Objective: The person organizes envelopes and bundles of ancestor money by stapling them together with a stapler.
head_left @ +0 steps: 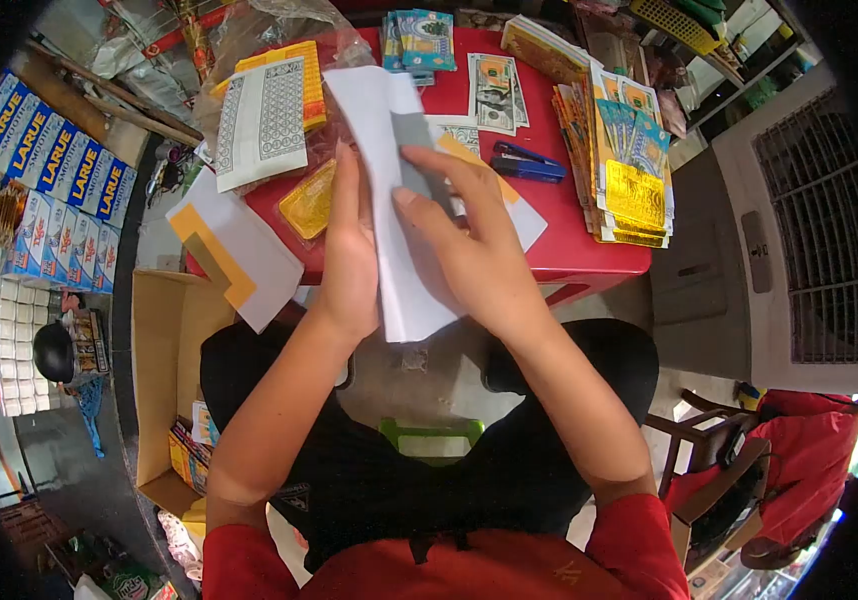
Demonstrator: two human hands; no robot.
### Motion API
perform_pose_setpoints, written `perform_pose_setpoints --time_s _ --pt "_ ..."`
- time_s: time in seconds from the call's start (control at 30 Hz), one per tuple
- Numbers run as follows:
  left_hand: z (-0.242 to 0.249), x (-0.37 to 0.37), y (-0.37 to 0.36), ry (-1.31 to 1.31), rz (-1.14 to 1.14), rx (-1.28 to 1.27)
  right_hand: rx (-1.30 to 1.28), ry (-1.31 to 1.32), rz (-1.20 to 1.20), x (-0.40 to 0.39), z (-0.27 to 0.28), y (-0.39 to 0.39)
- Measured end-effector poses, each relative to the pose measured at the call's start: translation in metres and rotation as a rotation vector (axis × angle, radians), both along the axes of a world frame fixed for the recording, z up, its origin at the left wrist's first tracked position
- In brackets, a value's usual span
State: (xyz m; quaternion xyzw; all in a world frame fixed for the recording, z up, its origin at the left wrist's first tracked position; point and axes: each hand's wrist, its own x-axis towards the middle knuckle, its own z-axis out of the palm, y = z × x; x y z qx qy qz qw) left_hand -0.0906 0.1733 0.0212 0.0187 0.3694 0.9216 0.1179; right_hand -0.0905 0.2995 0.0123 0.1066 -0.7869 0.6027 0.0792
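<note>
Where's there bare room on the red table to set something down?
Bare red table shows right of the dollar bills, up to the stacked packets, and below the stapler, toward the front right edge. The left is crowded with patterned sheets, a gold packet and paper.

Stapler point(529, 163) lay on table point(589, 255) near its right edge | note bundle point(419, 42) at far edge, left of banknotes point(495, 95)

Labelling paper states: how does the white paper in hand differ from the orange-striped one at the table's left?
Held paper is in the left hand, with the right hand against it; striped paper has no hand on it.
Held paper is folded lengthwise; striped paper looks flat.
Held paper shows no orange; striped paper has an orange band.
Both are mostly white.
</note>
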Motion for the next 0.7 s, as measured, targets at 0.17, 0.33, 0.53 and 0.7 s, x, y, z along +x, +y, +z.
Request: perform_pose_setpoints --time_s 0.17,0.33,0.53,0.7 --pt "-0.002 0.000 -0.003 0.189 0.035 -0.198 0.046 -0.027 0.024 0.008 0.016 -0.006" --pt "-0.007 -0.004 -0.007 0.250 0.066 -0.273 -0.290 -0.387 0.205 0.002 0.021 -0.004" --pt "-0.011 -0.010 -0.008 0.242 0.093 -0.220 -0.222 -0.364 0.146 -0.004 0.015 -0.003" --pt "-0.006 -0.007 -0.014 0.038 0.043 -0.042 -0.157 -0.161 0.063 -0.005 0.007 -0.007"
